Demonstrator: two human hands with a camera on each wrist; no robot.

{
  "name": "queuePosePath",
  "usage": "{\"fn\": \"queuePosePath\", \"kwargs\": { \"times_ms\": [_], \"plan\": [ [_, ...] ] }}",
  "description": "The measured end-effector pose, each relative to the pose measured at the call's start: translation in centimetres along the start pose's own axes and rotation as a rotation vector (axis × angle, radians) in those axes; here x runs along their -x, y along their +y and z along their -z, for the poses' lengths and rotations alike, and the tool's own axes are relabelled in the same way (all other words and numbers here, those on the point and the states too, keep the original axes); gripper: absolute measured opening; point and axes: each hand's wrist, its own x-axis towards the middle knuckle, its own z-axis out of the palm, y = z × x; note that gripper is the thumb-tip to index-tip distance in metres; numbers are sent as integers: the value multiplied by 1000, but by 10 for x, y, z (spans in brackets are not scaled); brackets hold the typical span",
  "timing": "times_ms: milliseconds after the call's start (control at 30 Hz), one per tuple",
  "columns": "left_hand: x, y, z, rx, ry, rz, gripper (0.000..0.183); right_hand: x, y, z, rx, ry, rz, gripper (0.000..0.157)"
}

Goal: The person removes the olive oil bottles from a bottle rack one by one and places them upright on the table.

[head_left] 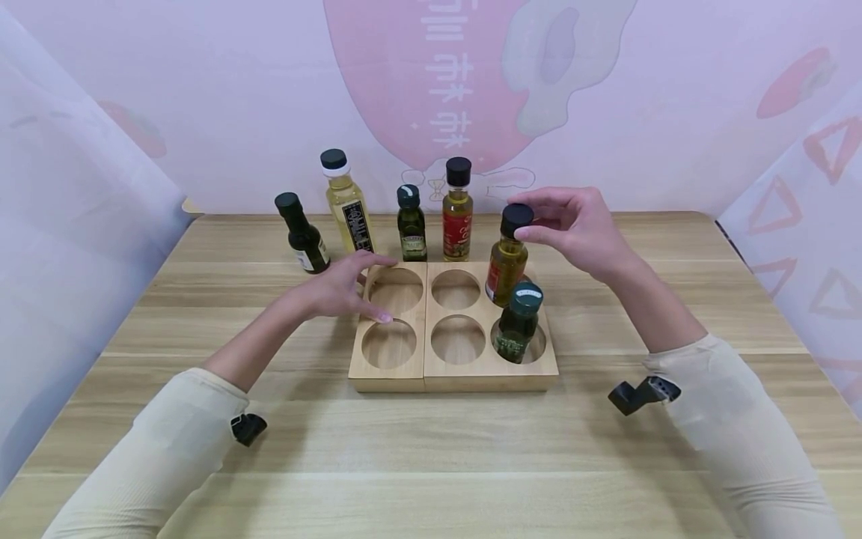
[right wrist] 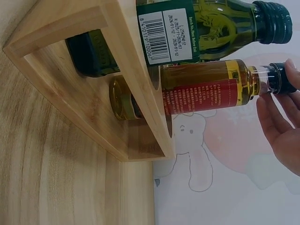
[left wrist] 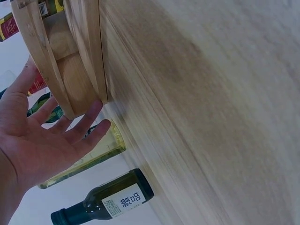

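A wooden bottle rack (head_left: 490,382) with two rows of round holes stands mid-table. My right hand (head_left: 572,228) pinches the black cap of a red-labelled oil bottle (head_left: 506,271) at the rack's back right hole. In the right wrist view, that bottle's lower end (right wrist: 123,98) shows inside the rack, below the top board. A dark green bottle (head_left: 516,329) sits in the front right hole. At the rack's left end, my left hand (head_left: 337,288) rests with spread, fairly straight fingers, its thumb over the top and its fingertips (left wrist: 96,107) at the end edge.
Behind the rack stand a second red-labelled oil bottle (head_left: 458,217) and a small green bottle (head_left: 412,228). To their left are a tall pale yellow oil bottle (head_left: 350,209) and a dark bottle with a white label (head_left: 304,238). A printed cloth (head_left: 269,90) hangs behind the table.
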Motion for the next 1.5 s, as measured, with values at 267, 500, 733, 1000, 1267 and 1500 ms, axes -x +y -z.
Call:
{"fn": "queuePosePath", "kwargs": {
  "times_ms": [267,500,733,1000,1267,1500],
  "plan": [
    [-1,0,0,10,1,-5,93,-1,2,-1,-5,8,5,35],
    [-1,-1,0,6,-1,-2,92,-1,1,-1,-17,17,13,34],
    [0,0,0,0,-2,4,93,-2,0,0,-82,81,27,33],
    [0,1,0,-9,-5,4,92,-3,-4,2,-195,146,75,34],
    [0,-1,0,11,-5,-4,92,-6,-10,4,-247,222,109,32],
    [0,-1,0,-6,-10,-7,92,-6,-13,5,-267,253,126,33]
  ]
}}
